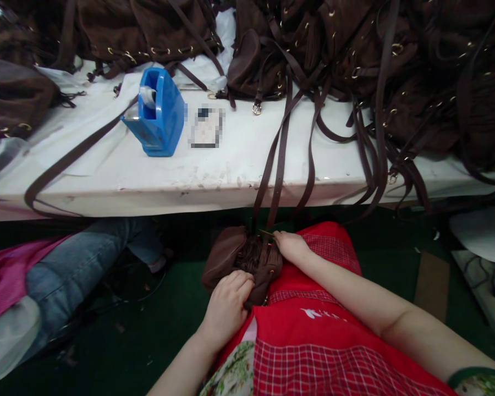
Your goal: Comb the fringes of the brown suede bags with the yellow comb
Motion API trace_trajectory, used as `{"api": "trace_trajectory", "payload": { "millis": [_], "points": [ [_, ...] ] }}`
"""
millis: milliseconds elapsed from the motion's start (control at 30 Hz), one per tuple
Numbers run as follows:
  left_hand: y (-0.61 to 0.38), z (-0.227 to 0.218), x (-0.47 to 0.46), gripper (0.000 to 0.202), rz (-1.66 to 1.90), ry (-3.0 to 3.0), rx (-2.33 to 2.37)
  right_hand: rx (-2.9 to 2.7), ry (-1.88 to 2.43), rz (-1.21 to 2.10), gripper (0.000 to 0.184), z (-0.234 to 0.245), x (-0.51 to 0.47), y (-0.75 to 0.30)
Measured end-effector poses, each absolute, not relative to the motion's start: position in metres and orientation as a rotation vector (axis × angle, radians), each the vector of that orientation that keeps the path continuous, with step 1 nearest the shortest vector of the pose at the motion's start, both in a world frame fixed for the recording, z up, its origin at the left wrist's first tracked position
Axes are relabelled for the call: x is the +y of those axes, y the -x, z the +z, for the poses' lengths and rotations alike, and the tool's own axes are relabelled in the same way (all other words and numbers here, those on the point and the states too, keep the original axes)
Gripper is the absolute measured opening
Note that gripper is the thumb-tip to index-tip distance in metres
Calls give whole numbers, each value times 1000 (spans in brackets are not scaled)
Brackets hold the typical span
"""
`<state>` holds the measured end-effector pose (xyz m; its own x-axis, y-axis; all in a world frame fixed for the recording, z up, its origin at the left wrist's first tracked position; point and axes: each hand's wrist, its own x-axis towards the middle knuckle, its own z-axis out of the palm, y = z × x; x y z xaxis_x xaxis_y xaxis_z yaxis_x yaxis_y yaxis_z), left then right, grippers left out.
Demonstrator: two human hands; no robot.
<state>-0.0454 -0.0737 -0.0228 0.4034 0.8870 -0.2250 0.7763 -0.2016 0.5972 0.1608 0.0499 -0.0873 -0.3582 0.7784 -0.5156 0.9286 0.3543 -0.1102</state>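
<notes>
A small brown suede drawstring bag (231,256) lies on my lap, on a red checked apron (313,324). My left hand (227,304) is closed around the bag's lower side. My right hand (291,246) pinches the gathered top of the bag near a thin cord. Brown straps (278,165) run from the bag up over the table edge.
A white table (214,176) carries a blue tape dispenser (157,113) and a large pile of brown bags (355,49) with straps hanging over the edge. Another person's leg in jeans (78,264) is at the left under the table. Green floor lies below.
</notes>
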Motion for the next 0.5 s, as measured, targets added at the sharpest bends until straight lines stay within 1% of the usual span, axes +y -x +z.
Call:
{"api": "trace_trajectory", "payload": {
  "millis": [67,167,200,267,333,367,433,467,500],
  "points": [
    [57,-13,-70,40,158,-1933,1386,2286,-1535,-522,39,-85,48,-164],
    [72,7,-52,63,62,-1811,1219,2428,-1592,-461,39,-79,45,-168],
    [72,12,-41,68,41,-1774,1215,2478,-1597,-455,39,-77,44,-168],
    [60,14,-15,64,15,-1711,1408,2552,-1605,-464,40,-75,44,-165],
    [33,4,7,58,26,-1649,1688,2581,-1628,-476,39,-73,42,-161],
    [18,-4,14,55,57,-1615,1732,2587,-1639,-479,38,-73,41,-160],
    [-10,-25,22,50,196,-1504,1492,2595,-1655,-491,37,-74,38,-160],
    [-18,-38,25,52,322,-1382,1342,2601,-1668,-506,36,-78,38,-161],
    [-21,-50,29,50,388,-1262,1229,2618,-1692,-537,35,-84,40,-161]
  ]
}}
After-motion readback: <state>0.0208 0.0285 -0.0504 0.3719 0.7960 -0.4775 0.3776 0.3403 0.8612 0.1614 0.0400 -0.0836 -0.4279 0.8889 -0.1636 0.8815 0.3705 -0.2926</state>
